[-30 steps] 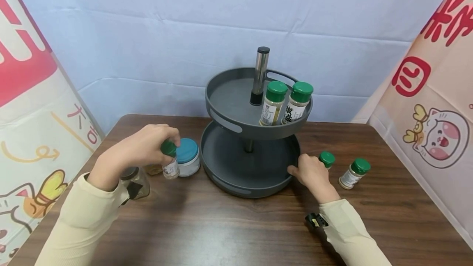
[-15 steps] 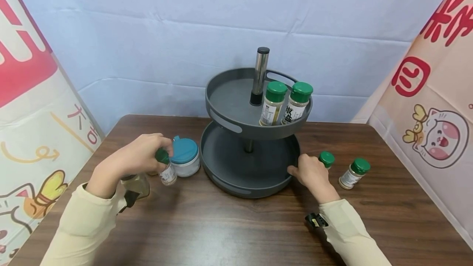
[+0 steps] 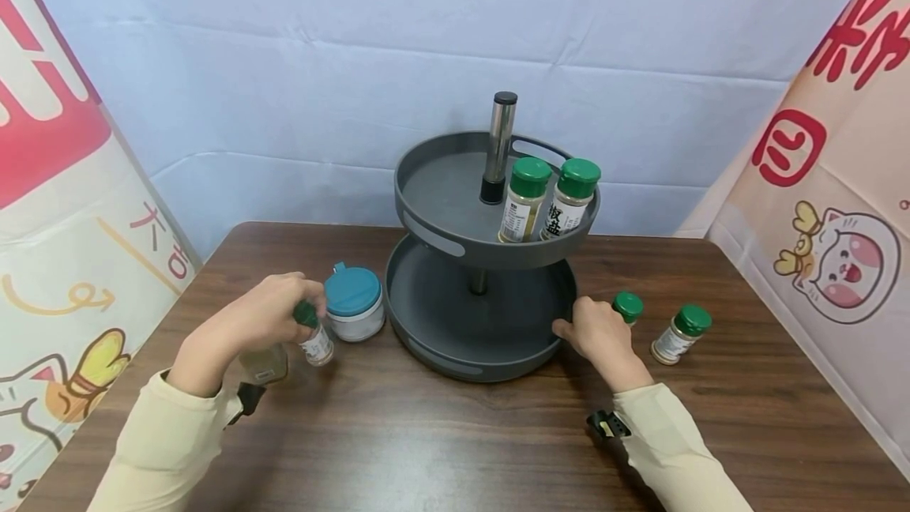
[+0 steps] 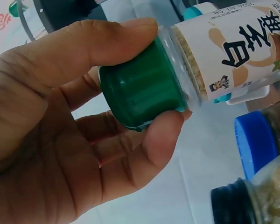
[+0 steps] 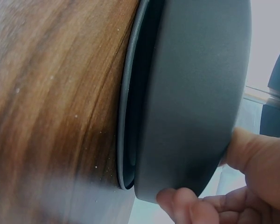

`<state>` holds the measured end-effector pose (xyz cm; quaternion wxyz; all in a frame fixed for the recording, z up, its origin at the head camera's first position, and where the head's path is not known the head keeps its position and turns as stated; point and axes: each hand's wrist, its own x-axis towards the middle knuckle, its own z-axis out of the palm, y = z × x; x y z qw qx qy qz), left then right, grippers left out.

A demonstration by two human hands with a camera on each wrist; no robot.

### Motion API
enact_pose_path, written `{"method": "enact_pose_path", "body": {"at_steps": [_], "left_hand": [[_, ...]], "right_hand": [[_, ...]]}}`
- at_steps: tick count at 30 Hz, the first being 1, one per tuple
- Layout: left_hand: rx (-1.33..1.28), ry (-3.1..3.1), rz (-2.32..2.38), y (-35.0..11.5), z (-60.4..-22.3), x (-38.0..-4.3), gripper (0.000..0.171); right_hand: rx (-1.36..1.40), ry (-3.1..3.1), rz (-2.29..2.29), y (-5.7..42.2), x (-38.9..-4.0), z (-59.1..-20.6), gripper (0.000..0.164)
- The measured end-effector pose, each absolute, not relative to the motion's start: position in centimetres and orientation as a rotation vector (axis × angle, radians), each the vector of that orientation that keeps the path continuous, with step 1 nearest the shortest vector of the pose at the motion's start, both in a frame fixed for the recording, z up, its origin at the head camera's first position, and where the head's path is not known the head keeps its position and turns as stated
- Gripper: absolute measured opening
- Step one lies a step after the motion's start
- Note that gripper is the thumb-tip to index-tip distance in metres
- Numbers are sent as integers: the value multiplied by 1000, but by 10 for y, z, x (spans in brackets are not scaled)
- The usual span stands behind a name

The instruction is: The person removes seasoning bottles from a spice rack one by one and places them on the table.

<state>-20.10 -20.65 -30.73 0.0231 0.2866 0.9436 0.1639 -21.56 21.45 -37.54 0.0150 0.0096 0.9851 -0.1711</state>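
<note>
My left hand (image 3: 259, 314) pinches a spice bottle (image 3: 318, 349) by its green cap (image 4: 142, 86), thumb on one side and fingers on the other. The bottle is tilted, its base out to the right and low over the table; the left wrist view shows its white label with black characters. My right hand (image 3: 604, 336) grips the rim of the lower tray (image 5: 191, 93) of a dark grey two-tier rack (image 3: 465, 370), at its right side. Two green-capped bottles, the left one (image 3: 522, 200) and the right one (image 3: 571, 200), stand on the upper tier.
A white jar with a blue lid (image 3: 353, 303) stands between the left hand and the rack. A glass jar (image 3: 265, 363) is partly hidden behind the left wrist. A blue-capped jar (image 4: 256, 144) shows in the left wrist view. Right of the rack stand two green-capped bottles (image 3: 681, 334).
My left hand has moved left and nearer to me with the spice bottle, away from the blue-lidded jar. The bottle leans more now. My right hand stays on the lower tray's rim.
</note>
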Motion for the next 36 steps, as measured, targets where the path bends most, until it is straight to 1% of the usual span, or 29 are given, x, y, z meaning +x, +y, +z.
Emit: {"method": "enact_pose_path", "body": {"at_steps": [21, 36], "left_hand": [[817, 2904, 549, -205, -331, -196, 27], [738, 2919, 509, -204, -336, -194, 24]], "right_hand": [[17, 3080, -551, 215, -216, -378, 42], [39, 3061, -554, 215, -216, -377, 41]]}}
